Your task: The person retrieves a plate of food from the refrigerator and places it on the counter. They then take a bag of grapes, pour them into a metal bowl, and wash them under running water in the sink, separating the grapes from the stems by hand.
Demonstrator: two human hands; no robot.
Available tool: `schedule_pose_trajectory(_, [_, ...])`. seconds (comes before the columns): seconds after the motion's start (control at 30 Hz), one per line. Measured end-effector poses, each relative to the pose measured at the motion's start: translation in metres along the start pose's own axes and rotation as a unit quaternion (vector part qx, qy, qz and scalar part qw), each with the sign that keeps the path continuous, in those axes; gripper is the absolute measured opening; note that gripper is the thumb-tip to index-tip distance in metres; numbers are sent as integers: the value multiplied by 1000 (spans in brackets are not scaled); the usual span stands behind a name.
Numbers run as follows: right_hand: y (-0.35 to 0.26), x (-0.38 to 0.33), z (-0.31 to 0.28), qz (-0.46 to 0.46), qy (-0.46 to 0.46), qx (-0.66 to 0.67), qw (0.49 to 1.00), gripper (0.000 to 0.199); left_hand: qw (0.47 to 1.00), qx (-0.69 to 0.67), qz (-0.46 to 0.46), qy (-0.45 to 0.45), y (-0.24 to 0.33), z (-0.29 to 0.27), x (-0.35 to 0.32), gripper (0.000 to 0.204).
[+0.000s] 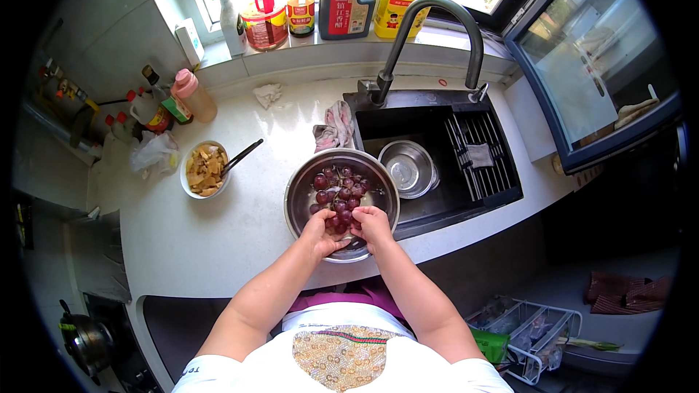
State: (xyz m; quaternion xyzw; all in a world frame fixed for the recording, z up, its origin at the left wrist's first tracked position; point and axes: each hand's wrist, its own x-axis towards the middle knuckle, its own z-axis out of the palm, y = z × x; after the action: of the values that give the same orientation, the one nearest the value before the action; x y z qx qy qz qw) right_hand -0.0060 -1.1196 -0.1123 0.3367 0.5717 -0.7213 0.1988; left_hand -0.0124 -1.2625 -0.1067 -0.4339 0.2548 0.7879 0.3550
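Dark red round grapes (338,191) sitting in a round steel bowl (302,189) on the white counter (218,225) at the black sink's (437,120) edge, my left hand (322,233) and right hand (371,225) pinching grapes with curled fingers, a smaller steel bowl (408,167) lying in the sink, a white bowl of food (205,169) resting well to the left.

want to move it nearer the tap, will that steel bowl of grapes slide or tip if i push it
The steel bowl would probably slide readily, since smooth metal sits on a glossy white counter. It may tip: its right side seems to overhang the sink edge. The red grapes are round and loose, so they would likely roll and shift the weight. Both hands, left hand and right hand, are in it.
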Motion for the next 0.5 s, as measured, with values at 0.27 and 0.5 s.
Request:
schedule_pose_trajectory(0.27, [-20, -16, 7, 20, 23, 12, 999, 15, 1000, -1, 17, 12, 1, -5, 4, 17])
schedule_pose_trajectory(0.5, [6, 25, 0, -32, -7, -41, 999, 26, 999, 3, 40, 22, 3, -5, 2, 15])
